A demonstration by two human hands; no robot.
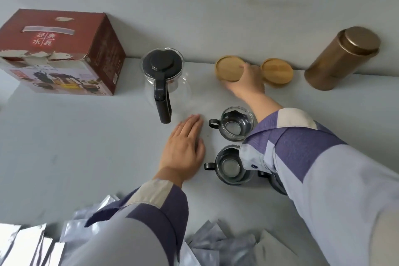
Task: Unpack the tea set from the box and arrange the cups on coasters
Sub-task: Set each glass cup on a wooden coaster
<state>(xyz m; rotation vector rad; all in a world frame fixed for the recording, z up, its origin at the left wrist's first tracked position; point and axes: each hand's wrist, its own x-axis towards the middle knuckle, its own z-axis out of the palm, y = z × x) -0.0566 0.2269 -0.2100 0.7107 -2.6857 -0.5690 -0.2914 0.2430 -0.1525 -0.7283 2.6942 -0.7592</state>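
Coaster stage now. My right hand (pixel 244 82) is gripping the left round bamboo coaster (pixel 228 68) at the back of the tabletop (pixel 86 136); left hand (pixel 183 149) lies flat, open, empty. Next I'd guess it goes beside the smooth glass cups (pixel 234 123), black-handled, not yet on coasters.

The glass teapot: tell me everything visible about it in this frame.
The glass teapot stands upright on the pale table, between the red box and the wooden coasters. Its body is clear glass and looks empty; the lid and the long handle are dark, plastic-looking. The lid is on, and the handle points toward the person. Neither hand touches it: the left hand lies flat just beyond the handle's end.
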